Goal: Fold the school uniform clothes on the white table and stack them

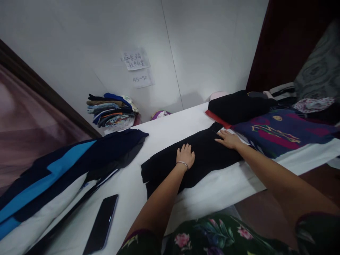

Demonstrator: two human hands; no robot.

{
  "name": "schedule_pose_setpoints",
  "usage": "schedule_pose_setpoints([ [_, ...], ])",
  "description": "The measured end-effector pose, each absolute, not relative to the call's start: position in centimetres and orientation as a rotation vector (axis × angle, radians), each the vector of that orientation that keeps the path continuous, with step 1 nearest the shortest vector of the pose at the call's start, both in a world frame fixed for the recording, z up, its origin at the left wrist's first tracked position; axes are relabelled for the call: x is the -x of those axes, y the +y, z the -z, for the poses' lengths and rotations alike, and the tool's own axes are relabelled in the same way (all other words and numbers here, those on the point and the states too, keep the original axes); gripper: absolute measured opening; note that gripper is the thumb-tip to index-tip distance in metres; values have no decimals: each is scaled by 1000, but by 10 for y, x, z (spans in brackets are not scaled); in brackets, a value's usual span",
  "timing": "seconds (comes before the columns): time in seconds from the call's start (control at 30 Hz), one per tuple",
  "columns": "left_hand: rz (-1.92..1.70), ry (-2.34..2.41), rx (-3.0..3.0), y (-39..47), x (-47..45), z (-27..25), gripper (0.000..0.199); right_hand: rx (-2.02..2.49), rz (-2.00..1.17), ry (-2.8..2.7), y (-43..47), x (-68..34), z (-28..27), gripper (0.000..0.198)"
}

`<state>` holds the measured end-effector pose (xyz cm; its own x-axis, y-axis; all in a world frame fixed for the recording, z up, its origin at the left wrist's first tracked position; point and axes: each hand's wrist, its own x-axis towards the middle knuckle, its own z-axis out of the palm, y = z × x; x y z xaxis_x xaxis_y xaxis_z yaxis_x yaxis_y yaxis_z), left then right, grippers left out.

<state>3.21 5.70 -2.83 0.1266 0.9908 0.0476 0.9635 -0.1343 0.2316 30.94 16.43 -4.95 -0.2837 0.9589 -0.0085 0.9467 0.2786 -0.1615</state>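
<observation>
A black garment (203, 156) lies flattened in a long strip across the white table in the head view. My left hand (185, 156) rests palm down on its middle, fingers spread, a bracelet at the wrist. Near the garment's right end my right hand (227, 139) lies flat with its fingers stretched out, touching the cloth. Neither hand grips anything. The lower left corner of the garment is partly hidden behind my left forearm.
Dark navy and bright blue clothes (79, 159) spread along the left side. A phone (102, 223) lies at the front left. A folded stack (114, 111) stands by the wall. To the right are a purple patterned garment (287, 129) and a black folded garment (239, 106).
</observation>
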Motion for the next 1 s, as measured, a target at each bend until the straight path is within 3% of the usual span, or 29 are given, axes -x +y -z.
schedule_pose_setpoints([
  [0.23,-283,1975,-2278,57,-33,29,48,1755,-359,-2288,189,-320,41,56],
  [0.53,-322,1978,-2322,55,-32,31,48,2040,-279,-2084,160,-342,52,56],
  [0.73,-331,1980,-2344,55,-31,32,47,2059,-343,-2034,158,-337,48,45],
  [0.9,-274,2009,-2341,55,-33,31,48,2093,-440,-2040,166,-352,37,53],
  [1.0,-252,2018,-2346,55,-34,31,49,2133,-485,-2051,165,-361,36,43],
])
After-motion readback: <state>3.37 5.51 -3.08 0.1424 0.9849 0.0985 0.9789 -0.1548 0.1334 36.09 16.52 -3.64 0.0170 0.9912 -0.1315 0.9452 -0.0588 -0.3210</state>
